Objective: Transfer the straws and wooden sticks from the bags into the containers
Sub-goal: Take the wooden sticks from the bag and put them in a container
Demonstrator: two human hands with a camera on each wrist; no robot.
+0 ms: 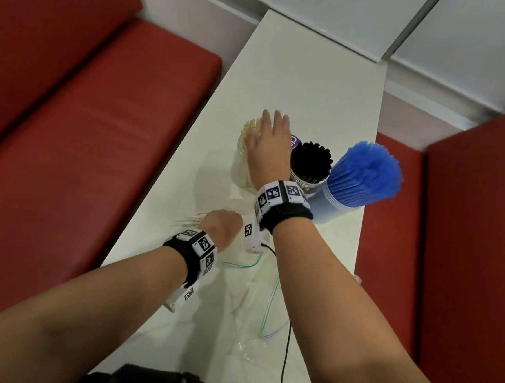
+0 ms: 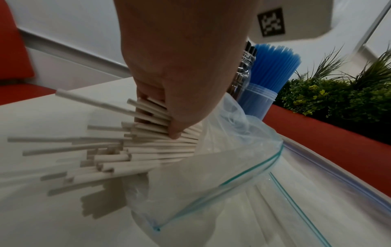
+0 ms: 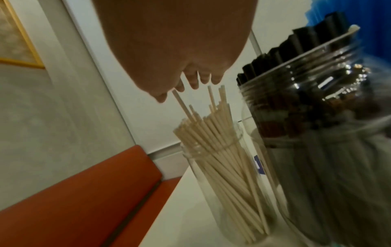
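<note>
- Left hand (image 2: 169, 70): fingers curled round a fanned bundle of wooden sticks (image 2: 135, 142), held low at the mouth of a clear zip bag (image 2: 243, 167) lying on the white table (image 1: 307, 99).
- Right hand (image 1: 268, 145): fingers straight and spread, palm down over the glass jar of wooden sticks (image 3: 224, 175); fingertips (image 3: 193, 84) just above the tallest stick ends, holding nothing.
- Jar of black straws (image 1: 310, 165): upright, just beside the stick jar, on its right.
- Container of blue straws (image 1: 364, 176): upright, right of the black straws, near the table edge.
- Further clear zip bags (image 1: 253, 321): flat on the table between the forearms.
- Red bench seats (image 1: 92, 136): flank the table.
</note>
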